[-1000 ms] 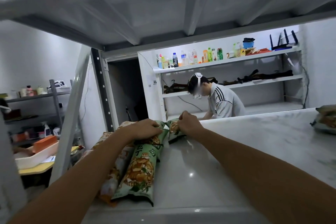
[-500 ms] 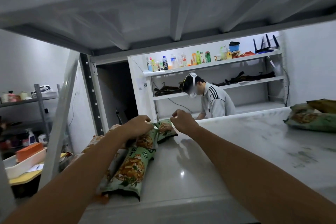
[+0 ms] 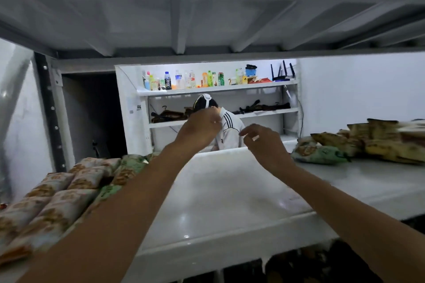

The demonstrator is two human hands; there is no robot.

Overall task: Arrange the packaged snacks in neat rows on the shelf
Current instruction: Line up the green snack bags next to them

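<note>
White metal shelf (image 3: 218, 190): snack packs (image 3: 69, 190) rowed at nine o'clock, a loose heap (image 3: 368, 142) at two; both hands, left hand (image 3: 202, 128) and right hand (image 3: 264, 145), are released and empty.

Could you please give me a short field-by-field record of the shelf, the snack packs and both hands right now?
shelf: white shelf, middle bare
left side: arranged snack packs lying in rows
right side: loose snack pile, unsorted
left hand: left hand raised above shelf, empty
right hand: right hand raised, fingers loosely open, empty
background: another person at far shelving
</note>
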